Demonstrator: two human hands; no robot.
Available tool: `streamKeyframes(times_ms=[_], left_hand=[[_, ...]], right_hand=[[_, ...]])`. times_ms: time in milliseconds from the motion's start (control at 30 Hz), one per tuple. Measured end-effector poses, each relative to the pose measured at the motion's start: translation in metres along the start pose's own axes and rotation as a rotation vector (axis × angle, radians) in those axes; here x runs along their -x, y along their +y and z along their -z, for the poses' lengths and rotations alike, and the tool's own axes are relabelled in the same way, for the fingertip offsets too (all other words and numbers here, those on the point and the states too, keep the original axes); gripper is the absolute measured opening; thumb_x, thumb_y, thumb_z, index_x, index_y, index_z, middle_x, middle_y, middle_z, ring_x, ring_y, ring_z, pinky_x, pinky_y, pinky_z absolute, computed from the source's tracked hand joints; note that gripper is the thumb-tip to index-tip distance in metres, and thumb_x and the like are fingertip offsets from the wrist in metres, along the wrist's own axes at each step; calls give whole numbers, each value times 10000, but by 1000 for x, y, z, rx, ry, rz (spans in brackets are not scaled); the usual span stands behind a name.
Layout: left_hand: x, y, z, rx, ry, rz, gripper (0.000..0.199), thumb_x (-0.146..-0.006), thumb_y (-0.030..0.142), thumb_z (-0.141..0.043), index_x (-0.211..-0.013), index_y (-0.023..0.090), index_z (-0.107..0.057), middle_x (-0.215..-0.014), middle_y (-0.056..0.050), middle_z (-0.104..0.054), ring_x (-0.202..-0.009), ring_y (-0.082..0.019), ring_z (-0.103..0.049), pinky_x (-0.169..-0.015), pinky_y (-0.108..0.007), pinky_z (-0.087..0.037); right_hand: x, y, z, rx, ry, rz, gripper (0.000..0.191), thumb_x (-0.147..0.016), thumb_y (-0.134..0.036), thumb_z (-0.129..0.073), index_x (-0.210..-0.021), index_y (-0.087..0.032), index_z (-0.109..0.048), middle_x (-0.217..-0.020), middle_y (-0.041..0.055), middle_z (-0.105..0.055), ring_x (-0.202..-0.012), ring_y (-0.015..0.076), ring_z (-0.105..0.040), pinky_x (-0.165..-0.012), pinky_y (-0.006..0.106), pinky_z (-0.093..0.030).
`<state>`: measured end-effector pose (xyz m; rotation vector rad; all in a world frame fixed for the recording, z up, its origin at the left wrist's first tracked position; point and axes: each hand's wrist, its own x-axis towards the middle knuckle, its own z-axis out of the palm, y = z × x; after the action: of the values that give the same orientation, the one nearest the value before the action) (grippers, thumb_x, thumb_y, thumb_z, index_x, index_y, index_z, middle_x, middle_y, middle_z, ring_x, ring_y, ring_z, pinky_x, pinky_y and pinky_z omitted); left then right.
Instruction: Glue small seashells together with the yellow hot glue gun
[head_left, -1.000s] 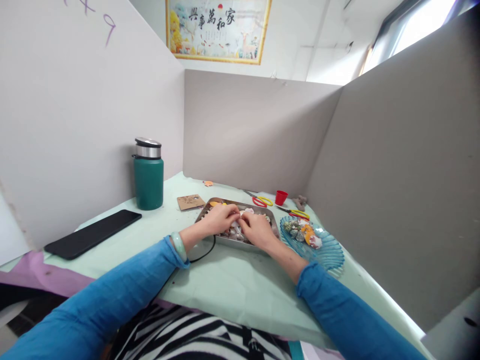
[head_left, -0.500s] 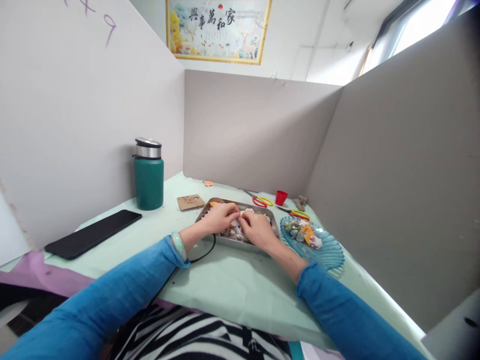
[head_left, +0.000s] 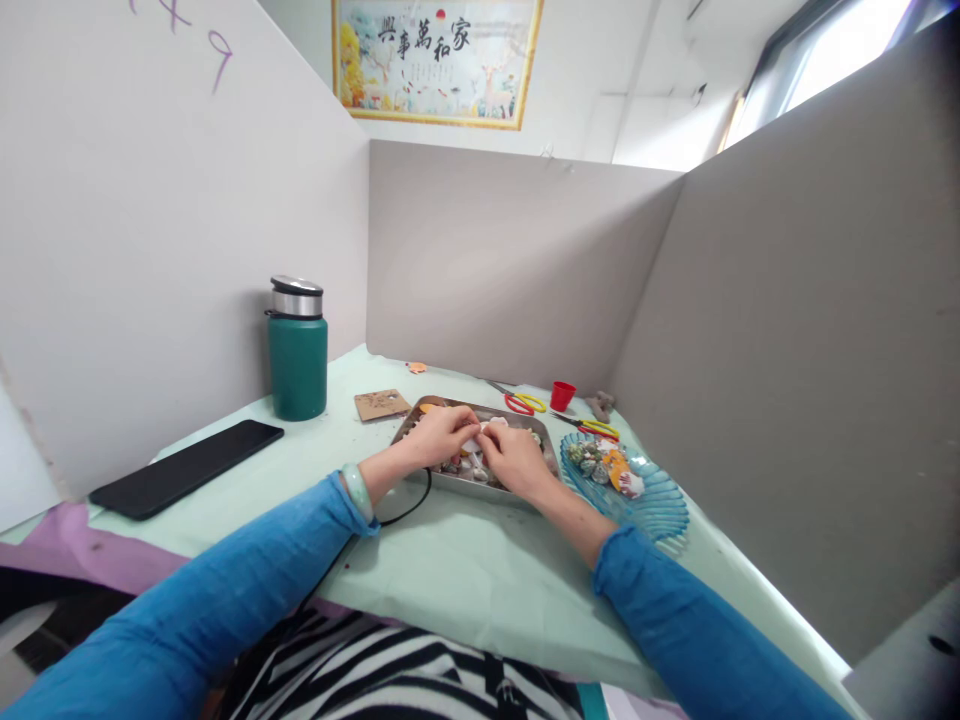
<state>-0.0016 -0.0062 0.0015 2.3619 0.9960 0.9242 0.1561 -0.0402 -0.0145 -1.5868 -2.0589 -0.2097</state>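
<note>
Over a metal tray [head_left: 517, 496] my left hand [head_left: 444, 436] and my right hand [head_left: 514, 456] meet, fingertips almost touching. Both are closed in a pinch. Whatever lies between the fingertips is too small and too covered to make out. Several small pieces [head_left: 474, 466], white, brown and orange, lie in the tray under the hands, partly hidden by them. To the right of my right hand, a blue ribbed glass plate [head_left: 660, 498] carries a cluster of small green, orange and white pieces [head_left: 606, 462].
A green bottle [head_left: 298, 366] and a black phone [head_left: 187, 468] are on the left. Behind the tray are a brown card [head_left: 381, 404], two pairs of scissors [head_left: 525, 402], and a red cup [head_left: 562, 395]. Grey panels [head_left: 517, 260] enclose the table; a black cord [head_left: 411, 512] runs near my left wrist.
</note>
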Motion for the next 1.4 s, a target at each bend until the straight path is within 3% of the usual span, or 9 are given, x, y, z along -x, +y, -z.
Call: streamKeyframes(times_ms=[1400], left_hand=[[0,-1,-1,42,-17,-7,253,-818,384,-430,-809,165,-557,-535,30,-581,-412,-99,-547,-427,-182,-378]], right_hand=[[0,1,-2,15,2,1,355,-894,-408,-359,-819,-202,-638,-731,23,-660,-656,132,-556,-580,236,-265]])
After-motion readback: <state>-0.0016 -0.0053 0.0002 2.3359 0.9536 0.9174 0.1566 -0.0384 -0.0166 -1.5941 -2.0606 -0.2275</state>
